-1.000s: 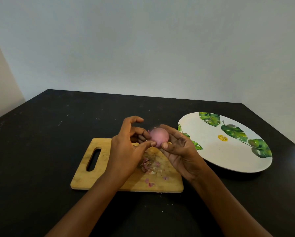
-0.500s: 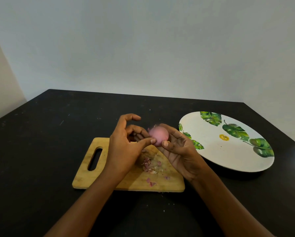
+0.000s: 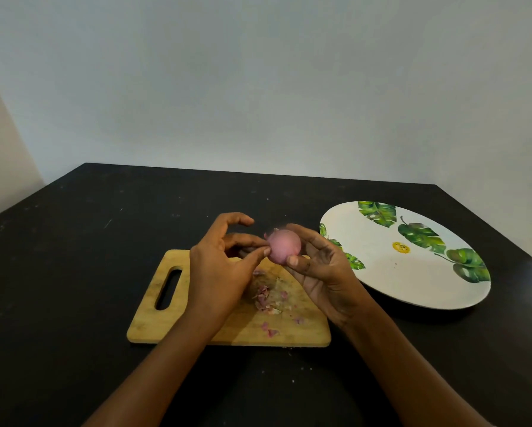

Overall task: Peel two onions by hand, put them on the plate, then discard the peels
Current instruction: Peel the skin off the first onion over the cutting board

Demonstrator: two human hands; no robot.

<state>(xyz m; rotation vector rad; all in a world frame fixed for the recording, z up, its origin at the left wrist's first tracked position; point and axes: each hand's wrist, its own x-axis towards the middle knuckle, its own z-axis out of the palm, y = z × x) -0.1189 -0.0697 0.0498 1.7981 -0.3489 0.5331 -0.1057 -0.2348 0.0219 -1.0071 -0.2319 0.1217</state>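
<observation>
A small pink onion [image 3: 284, 245] is held above the far edge of the wooden cutting board [image 3: 154, 322]. My right hand [image 3: 323, 272] grips it between thumb and fingers. My left hand [image 3: 220, 266] pinches at the onion's left side with thumb and fingertip, the index finger raised. Pink and pale peel scraps [image 3: 269, 300] lie scattered on the board below the hands. The white plate [image 3: 391, 278] with green leaf prints sits to the right, with no onion on it. Only one onion is in view.
Board and plate rest on a black table [image 3: 73, 272] set into a corner of pale walls. The board's handle slot [image 3: 168, 289] is at its left end. A few crumbs lie on the table in front of the board.
Both hands stay at the onion with only slight shifts. The left index finger has lifted a little and the onion has turned slightly in the right hand's grip.
</observation>
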